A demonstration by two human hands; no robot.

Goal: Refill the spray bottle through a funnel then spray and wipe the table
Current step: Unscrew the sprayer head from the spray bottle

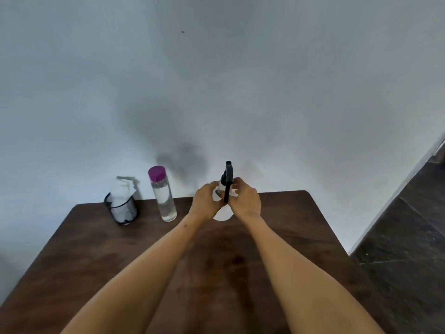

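A white spray bottle (222, 214) with a black trigger head (228, 178) stands near the far edge of the brown wooden table (96, 249). My left hand (207, 201) wraps the bottle's left side. My right hand (245, 198) grips it from the right, just below the trigger head. Most of the bottle's body is hidden by both hands. A clear water bottle (163, 196) with a purple cap stands upright to the left, partly filled. No funnel is visible.
A black mesh cup (121, 209) holding white tissues or cloths stands at the far left of the table. A pale wall rises right behind the table. Dark tiled floor (409, 237) lies to the right of the table's edge.
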